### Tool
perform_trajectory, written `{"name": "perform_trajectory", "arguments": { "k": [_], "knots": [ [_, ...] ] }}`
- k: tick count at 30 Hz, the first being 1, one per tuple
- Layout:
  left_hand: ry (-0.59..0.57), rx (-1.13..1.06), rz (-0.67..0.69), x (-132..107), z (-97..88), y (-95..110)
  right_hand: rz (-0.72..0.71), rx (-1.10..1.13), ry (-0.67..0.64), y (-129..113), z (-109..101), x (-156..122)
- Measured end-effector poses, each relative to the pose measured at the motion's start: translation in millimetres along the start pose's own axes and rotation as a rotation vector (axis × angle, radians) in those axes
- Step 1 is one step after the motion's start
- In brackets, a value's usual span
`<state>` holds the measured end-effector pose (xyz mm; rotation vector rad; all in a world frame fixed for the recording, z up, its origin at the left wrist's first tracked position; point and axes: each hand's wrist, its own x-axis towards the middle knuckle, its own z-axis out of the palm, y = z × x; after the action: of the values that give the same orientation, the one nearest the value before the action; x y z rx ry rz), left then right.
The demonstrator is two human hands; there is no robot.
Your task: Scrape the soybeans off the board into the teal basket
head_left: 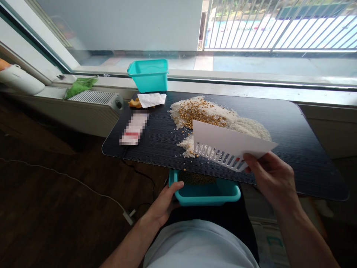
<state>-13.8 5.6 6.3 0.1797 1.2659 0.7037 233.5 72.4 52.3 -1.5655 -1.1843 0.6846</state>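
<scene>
In the head view, my right hand is shut on a white card with a row of slots along its lower edge, pinching it at its right end. The card stands tilted over the front of a pile of white rice and hides part of it. Small round golden beans lie mixed into the rice. My left hand grips the left rim of a teal bin below the table's front edge. Small shadowed grains or beans lie inside that bin, too dark to name exactly.
A second teal bin stands at the table's back left. White paper over orange-yellow cloth and a blurred pinkish rectangle lie on the dark table. A radiator with a green cloth is left; cables cross the floor.
</scene>
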Motion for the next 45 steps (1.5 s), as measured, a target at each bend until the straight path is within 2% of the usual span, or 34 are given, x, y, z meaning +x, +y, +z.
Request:
{"name": "perform_trajectory", "arguments": {
  "k": [10, 19, 27, 32, 36, 42, 45],
  "knots": [
    [0.011, -0.021, 0.003, 4.2, -5.5, -3.2, 0.017, -0.062, -0.008, 1.8, -8.8, -5.1],
    [0.096, -0.063, 0.034, 4.4, -22.7, 4.4, -0.023, -0.05, -0.069, -1.5, 3.3, 4.0],
    [0.077, -0.055, 0.042, 6.5, -26.4, 5.6, 0.098, 0.015, 0.036, -19.0, -3.6, -16.5],
    [0.128, -0.073, 0.048, 3.6, -31.8, 11.0, 0.067, 0.001, 0.016, -12.5, -5.9, -15.7],
    [0.123, -0.074, 0.085, 1.3, -40.2, 14.7, 0.066, 0.061, -0.013, -15.4, 10.9, -23.2],
    [0.119, -0.103, 0.094, 1.6, -55.2, 13.5, 0.027, 0.113, -0.278, -12.0, 46.1, -32.6],
    [0.118, -0.116, 0.112, -0.7, -62.6, 12.8, -0.004, 0.115, -0.319, -9.9, 52.8, -28.6]
  ]
}}
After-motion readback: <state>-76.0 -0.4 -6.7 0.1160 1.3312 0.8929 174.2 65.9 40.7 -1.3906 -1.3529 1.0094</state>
